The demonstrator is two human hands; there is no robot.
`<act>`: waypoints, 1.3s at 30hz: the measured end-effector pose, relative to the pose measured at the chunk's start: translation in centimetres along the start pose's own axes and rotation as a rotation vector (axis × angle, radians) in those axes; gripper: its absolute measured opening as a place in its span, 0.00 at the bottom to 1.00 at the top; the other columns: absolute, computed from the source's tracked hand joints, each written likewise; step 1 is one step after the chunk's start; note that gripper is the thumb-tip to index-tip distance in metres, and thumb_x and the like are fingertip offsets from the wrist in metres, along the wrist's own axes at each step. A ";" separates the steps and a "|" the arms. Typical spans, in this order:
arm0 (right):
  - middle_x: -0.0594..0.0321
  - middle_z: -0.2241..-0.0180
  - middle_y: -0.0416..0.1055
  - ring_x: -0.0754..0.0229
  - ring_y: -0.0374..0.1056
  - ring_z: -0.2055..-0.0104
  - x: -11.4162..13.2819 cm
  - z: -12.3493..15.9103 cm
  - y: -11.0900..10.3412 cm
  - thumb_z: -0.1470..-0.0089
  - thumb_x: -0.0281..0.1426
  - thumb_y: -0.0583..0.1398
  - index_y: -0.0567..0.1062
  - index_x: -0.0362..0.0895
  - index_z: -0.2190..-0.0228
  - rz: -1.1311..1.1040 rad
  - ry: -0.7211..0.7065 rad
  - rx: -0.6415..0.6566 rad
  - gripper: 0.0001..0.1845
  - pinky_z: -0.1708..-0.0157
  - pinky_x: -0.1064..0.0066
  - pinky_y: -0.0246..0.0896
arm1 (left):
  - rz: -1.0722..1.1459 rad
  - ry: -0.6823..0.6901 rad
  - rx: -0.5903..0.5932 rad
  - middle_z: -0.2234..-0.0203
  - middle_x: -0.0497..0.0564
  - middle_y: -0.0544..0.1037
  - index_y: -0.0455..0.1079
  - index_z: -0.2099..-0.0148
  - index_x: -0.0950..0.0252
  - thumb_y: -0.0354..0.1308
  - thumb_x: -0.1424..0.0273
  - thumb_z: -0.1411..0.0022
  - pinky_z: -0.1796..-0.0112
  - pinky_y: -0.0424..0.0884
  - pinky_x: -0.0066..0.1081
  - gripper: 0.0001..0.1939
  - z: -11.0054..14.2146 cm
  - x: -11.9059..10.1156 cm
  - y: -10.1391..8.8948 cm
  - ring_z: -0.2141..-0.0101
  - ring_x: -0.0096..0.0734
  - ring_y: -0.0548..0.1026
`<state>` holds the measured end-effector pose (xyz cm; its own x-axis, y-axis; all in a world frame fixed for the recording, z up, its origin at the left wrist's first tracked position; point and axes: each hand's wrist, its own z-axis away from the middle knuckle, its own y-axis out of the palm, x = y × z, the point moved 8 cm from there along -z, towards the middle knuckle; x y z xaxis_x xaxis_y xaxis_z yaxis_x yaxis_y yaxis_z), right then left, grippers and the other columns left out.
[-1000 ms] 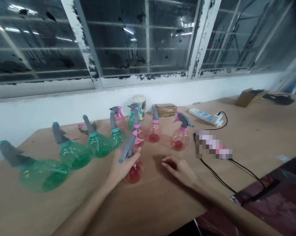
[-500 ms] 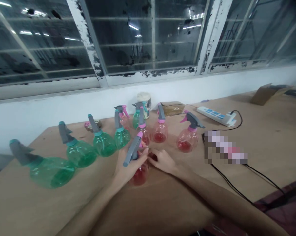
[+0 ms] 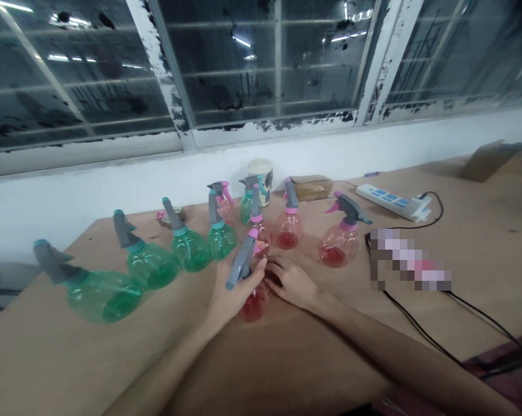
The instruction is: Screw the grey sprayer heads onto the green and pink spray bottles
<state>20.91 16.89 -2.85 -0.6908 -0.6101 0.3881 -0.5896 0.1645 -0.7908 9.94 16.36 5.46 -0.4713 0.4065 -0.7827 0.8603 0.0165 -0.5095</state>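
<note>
Windows [image 3: 265,63] with flaking frames fill the upper view above a white wall [image 3: 113,179]. Below runs a wooden bench [image 3: 70,358], with a cardboard box [image 3: 486,162] at its far right. A white power strip [image 3: 384,199] lies nearer, a dark plug in its end, beyond a pixelated object [image 3: 410,260] with black cables. Four green spray bottles [image 3: 152,266] line up from near left towards the middle; a fifth green bottle [image 3: 246,205] stands behind, beside a paper cup [image 3: 265,173]. Three pink-collared bottles [image 3: 339,245] holding red liquid stand in the middle and to the right, and another pink one [image 3: 224,211] is at the back.

In front of these, near the bench's middle, the red spray bottle [image 3: 255,309] stands between the two hands. The left hand [image 3: 234,289] has its fingers clamped on the bottle's neck. The right hand [image 3: 291,283] curls its fingers at the bottle's right side; whether they grip it is hidden. Smallest is a pen [image 3: 372,174] near the wall.
</note>
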 end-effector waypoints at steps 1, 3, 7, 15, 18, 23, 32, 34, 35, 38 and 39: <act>0.52 0.52 0.65 0.56 0.61 0.49 -0.1 0.0 0.2 0.46 0.31 0.54 0.68 0.41 0.55 0.010 0.008 0.016 0.15 0.51 0.61 0.59 | -0.007 0.007 0.009 0.80 0.42 0.67 0.67 0.56 0.61 0.55 0.64 0.45 0.76 0.63 0.24 0.14 0.0 0.0 0.1 0.82 0.22 0.61; 0.50 0.51 0.64 0.56 0.60 0.47 -0.2 0.1 0.5 0.45 0.32 0.53 0.67 0.40 0.53 0.038 0.023 0.052 0.17 0.49 0.61 0.58 | -0.014 0.022 0.033 0.80 0.43 0.68 0.67 0.54 0.62 0.54 0.65 0.44 0.76 0.63 0.24 0.15 0.0 0.0 0.3 0.81 0.23 0.62; 0.48 0.49 0.63 0.54 0.56 0.44 -0.1 0.2 1.1 0.43 0.32 0.50 0.66 0.38 0.52 0.093 0.026 0.105 0.19 0.46 0.60 0.54 | 0.025 0.031 0.018 0.79 0.44 0.70 0.67 0.54 0.62 0.53 0.66 0.44 0.74 0.65 0.24 0.14 0.0 0.2 0.2 0.80 0.23 0.65; 0.49 0.48 0.63 0.53 0.56 0.44 -0.3 0.4 1.2 0.43 0.33 0.51 0.66 0.38 0.51 0.093 0.017 0.101 0.20 0.46 0.59 0.54 | -0.043 0.067 0.010 0.79 0.44 0.72 0.67 0.54 0.61 0.53 0.67 0.43 0.78 0.62 0.23 0.13 0.1 0.0 0.1 0.80 0.23 0.67; 0.49 0.49 0.64 0.53 0.57 0.45 -0.2 0.4 1.1 0.43 0.32 0.51 0.66 0.38 0.51 0.085 0.008 0.092 0.19 0.46 0.58 0.55 | -0.044 0.076 0.001 0.78 0.45 0.71 0.67 0.55 0.62 0.54 0.67 0.43 0.78 0.62 0.22 0.13 0.1 0.0 0.1 0.80 0.23 0.67; 0.49 0.50 0.65 0.53 0.57 0.44 -0.1 0.4 1.0 0.43 0.32 0.51 0.66 0.38 0.52 0.073 0.004 0.090 0.18 0.46 0.58 0.55 | -0.003 0.079 0.017 0.79 0.44 0.70 0.67 0.54 0.64 0.54 0.68 0.43 0.78 0.63 0.22 0.14 0.1 0.0 0.2 0.80 0.22 0.66; 0.50 0.49 0.64 0.54 0.56 0.44 -0.3 0.5 1.1 0.43 0.33 0.51 0.66 0.39 0.51 0.045 0.002 0.101 0.19 0.46 0.58 0.55 | -0.034 0.073 -0.012 0.83 0.43 0.69 0.68 0.60 0.64 0.56 0.67 0.46 0.79 0.64 0.23 0.10 0.0 -0.1 -0.1 0.82 0.24 0.68; 0.49 0.49 0.64 0.54 0.55 0.43 -0.5 0.5 1.2 0.43 0.33 0.51 0.65 0.39 0.51 0.042 0.000 0.105 0.19 0.45 0.58 0.54 | -0.037 0.074 -0.017 0.83 0.43 0.70 0.68 0.62 0.63 0.56 0.67 0.46 0.79 0.64 0.24 0.09 -0.1 -0.4 -0.1 0.81 0.24 0.68; 0.49 0.49 0.63 0.54 0.55 0.43 -0.5 0.5 1.3 0.43 0.33 0.51 0.65 0.39 0.51 0.040 0.000 0.105 0.19 0.45 0.58 0.53 | -0.041 0.074 -0.017 0.82 0.43 0.70 0.68 0.62 0.63 0.56 0.67 0.47 0.79 0.65 0.24 0.09 -0.1 -0.6 -0.2 0.81 0.24 0.68; 0.49 0.48 0.63 0.54 0.55 0.43 -0.6 0.5 1.3 0.43 0.33 0.51 0.65 0.39 0.51 0.032 -0.002 0.095 0.19 0.45 0.57 0.53 | -0.057 0.072 -0.010 0.83 0.43 0.68 0.67 0.65 0.63 0.56 0.67 0.47 0.79 0.64 0.23 0.07 -0.1 -1.1 -0.2 0.82 0.23 0.67; 0.49 0.49 0.63 0.54 0.56 0.43 -0.6 0.5 1.3 0.43 0.33 0.51 0.65 0.39 0.51 0.030 -0.001 0.092 0.19 0.45 0.57 0.53 | -0.065 0.073 -0.010 0.83 0.42 0.68 0.67 0.66 0.63 0.56 0.66 0.47 0.80 0.64 0.23 0.07 -0.1 -1.3 -0.2 0.82 0.23 0.66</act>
<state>20.79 17.06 -4.37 -0.7068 -0.6071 0.3631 -0.5276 0.1105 -0.8423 10.42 15.96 6.59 -0.5110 0.4697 -0.7200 0.8306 0.0539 -0.5543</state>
